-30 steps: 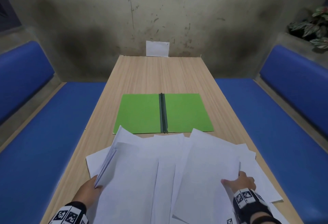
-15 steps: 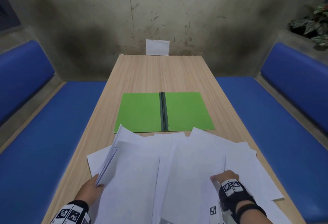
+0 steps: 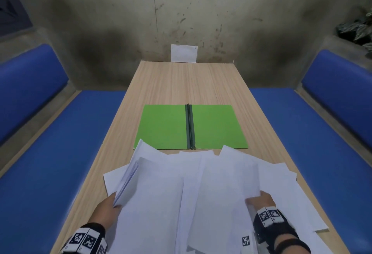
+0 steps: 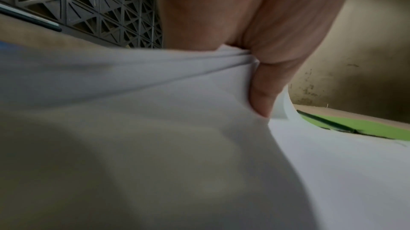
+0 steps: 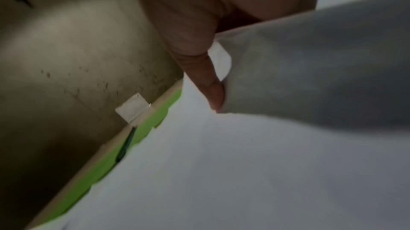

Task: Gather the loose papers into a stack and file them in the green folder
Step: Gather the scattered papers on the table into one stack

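Note:
The green folder [image 3: 191, 126] lies open flat in the middle of the wooden table [image 3: 181, 84], its dark spine running away from me. Several loose white papers [image 3: 201, 183] are spread overlapping between the folder and me. My left hand [image 3: 109, 206] grips the near edge of a small bunch of sheets [image 3: 128, 181], lifted at the left; the left wrist view shows my thumb [image 4: 264, 97] pressing on that bunch [image 4: 155, 111]. My right hand [image 3: 259, 201] pinches the edge of a sheet [image 3: 227, 189] at the right, its thumb [image 5: 213, 90] on top of the paper [image 5: 310, 76].
Blue benches [image 3: 60, 153] run along both sides of the table. A stained wall closes the far end, with a small white card [image 3: 183, 53] leaning against it. A plant [image 3: 356, 30] sits on the ledge at the upper right.
My right hand drew in to the left with its sheet, then moved back to the right. The left hand has kept its hold on the lifted bunch.

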The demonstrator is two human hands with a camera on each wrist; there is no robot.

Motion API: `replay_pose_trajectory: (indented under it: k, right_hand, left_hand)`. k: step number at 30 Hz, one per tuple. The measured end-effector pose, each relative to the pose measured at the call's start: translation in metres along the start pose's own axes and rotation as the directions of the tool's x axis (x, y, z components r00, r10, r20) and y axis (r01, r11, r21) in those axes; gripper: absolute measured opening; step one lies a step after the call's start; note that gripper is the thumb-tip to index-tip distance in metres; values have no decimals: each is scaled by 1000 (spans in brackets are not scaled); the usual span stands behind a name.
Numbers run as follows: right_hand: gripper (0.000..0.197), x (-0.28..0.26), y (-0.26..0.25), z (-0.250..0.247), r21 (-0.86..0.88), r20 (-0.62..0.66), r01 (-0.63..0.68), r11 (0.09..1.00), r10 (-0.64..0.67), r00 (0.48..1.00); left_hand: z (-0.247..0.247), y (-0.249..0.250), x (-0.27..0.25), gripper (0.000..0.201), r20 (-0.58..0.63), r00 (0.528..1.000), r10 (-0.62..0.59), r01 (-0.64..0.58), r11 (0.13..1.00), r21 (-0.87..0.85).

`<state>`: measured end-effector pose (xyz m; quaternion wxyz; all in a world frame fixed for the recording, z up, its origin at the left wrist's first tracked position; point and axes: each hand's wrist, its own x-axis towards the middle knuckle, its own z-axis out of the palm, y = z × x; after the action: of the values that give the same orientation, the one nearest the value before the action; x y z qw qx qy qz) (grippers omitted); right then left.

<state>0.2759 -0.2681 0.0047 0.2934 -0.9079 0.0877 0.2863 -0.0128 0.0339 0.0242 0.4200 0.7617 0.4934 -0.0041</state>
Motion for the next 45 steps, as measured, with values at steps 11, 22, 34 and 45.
replay_pose_trajectory:
  k: [11,22,34,45]
  right_hand:
    - [30,4,2,-64,249,-218,188,950,-134,967]
    - [35,-47,-43,-63,581,-283,304,755,-163,945]
    - [10,-97,-85,-16,780,150,199,594,-486,861]
    - [52,-109,-81,-15,686,79,439,581,-659,748]
  left_hand:
    - [-79,51,-12,22,-129,976,176,-216,867,-449]
    - [-74,67,-14,27,-2,972,234,-137,563,-815]
    - [11,102,-17,53,233,948,215,71,572,-817]
    - [29,119,-28,31,70,981,183,-67,651,-756]
